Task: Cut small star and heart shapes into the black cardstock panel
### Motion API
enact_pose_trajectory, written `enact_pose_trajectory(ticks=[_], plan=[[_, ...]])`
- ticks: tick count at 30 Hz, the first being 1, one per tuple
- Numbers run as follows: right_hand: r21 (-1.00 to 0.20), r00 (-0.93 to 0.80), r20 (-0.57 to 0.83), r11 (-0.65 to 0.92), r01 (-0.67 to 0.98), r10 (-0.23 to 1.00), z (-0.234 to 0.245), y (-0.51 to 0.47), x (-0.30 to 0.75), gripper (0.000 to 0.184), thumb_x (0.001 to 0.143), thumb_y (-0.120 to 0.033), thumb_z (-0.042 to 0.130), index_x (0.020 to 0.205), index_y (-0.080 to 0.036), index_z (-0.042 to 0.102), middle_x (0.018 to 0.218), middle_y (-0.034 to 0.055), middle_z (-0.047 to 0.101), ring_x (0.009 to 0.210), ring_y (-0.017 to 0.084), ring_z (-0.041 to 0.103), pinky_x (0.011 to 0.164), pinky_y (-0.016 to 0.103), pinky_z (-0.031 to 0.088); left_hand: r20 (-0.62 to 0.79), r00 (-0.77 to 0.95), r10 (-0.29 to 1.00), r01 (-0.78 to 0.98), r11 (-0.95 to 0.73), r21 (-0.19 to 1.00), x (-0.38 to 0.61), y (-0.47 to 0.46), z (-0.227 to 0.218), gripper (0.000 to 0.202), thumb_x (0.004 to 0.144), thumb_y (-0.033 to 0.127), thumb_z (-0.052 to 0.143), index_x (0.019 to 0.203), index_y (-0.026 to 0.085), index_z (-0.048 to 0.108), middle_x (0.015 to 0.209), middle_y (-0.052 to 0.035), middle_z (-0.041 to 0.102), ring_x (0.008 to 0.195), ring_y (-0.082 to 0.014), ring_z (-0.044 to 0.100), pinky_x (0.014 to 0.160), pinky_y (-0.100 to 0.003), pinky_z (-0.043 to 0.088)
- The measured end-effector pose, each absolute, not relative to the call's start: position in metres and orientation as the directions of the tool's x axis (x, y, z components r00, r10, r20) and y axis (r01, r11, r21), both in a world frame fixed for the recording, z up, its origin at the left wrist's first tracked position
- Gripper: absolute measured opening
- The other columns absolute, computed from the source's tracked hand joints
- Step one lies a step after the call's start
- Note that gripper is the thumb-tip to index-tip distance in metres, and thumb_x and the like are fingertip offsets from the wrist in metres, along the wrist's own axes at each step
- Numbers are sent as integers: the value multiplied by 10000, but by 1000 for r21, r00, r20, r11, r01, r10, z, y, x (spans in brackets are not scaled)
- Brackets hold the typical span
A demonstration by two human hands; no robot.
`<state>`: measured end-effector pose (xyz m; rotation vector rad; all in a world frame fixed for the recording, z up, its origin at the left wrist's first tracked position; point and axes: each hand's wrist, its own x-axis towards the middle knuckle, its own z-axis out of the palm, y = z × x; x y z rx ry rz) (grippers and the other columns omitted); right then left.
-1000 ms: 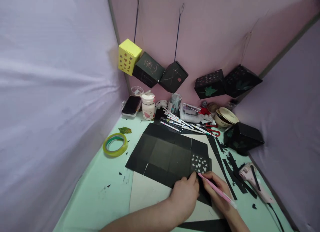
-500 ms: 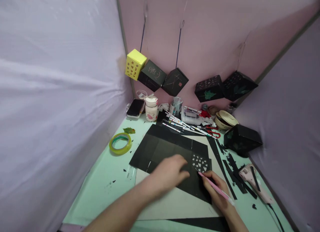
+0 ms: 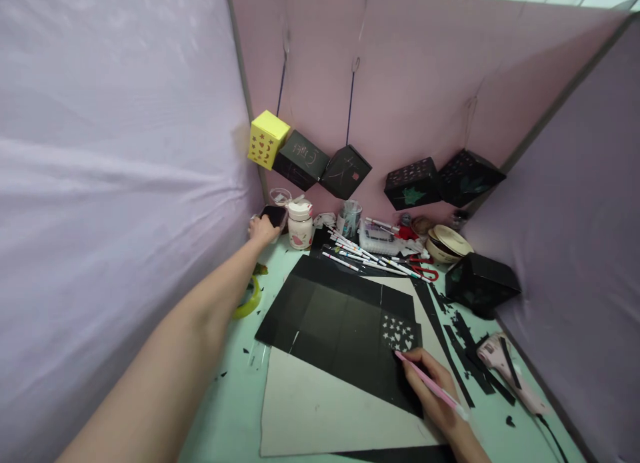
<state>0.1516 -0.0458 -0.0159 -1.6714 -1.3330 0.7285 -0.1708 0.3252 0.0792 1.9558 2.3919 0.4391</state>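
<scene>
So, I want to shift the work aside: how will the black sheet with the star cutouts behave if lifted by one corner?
The black sheet would probably sag, since it looks thin and broad. It may bend along its faint lines, which look like creases. The cutouts seem likeliest to tear, as only narrow strips separate them.

Craft workspace, booth type: one pale-green counter (image 3: 225, 416), closed in by lilac side curtains (image 3: 120, 150) and a pink back curtain (image 3: 400, 70). Above the far edge: decorated boxes (image 3: 345, 173), hung in a row (one yellow, the rest black). Along the far edge: white-barrelled markers (image 3: 341, 261), red-handled scissors (image 3: 425, 274). Centre: black sheet (image 3: 330, 316) with star and heart shapes. Toward the right edge: black paper offcuts (image 3: 467, 356), corded pink tool (image 3: 525, 390). Toward the left edge: tape roll (image 3: 249, 308).
</scene>
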Motion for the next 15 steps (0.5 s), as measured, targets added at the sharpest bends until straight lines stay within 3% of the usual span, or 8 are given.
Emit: enact_pose_trajectory(ticks=[7,15], plan=[[-887,272,63,-71,457,960,-11,-45,149,235,828,-433,600,805,-203,641,649,8,544,580,171,500,517,251,409,193,-399,897,910,361,204,-151,364,68,359,925,355,576,1225,160,545,1226,-98,565,1045,-227,593,870,-439,519],[-885,262,40,-88,457,964,-14,-45,150,253,854,-445,571,817,-203,633,662,8,528,602,173,483,538,252,396,238,-422,875,905,390,171,-148,370,62,361,925,359,576,1225,160,545,1229,-99,565,1055,-231,589,879,-445,514]])
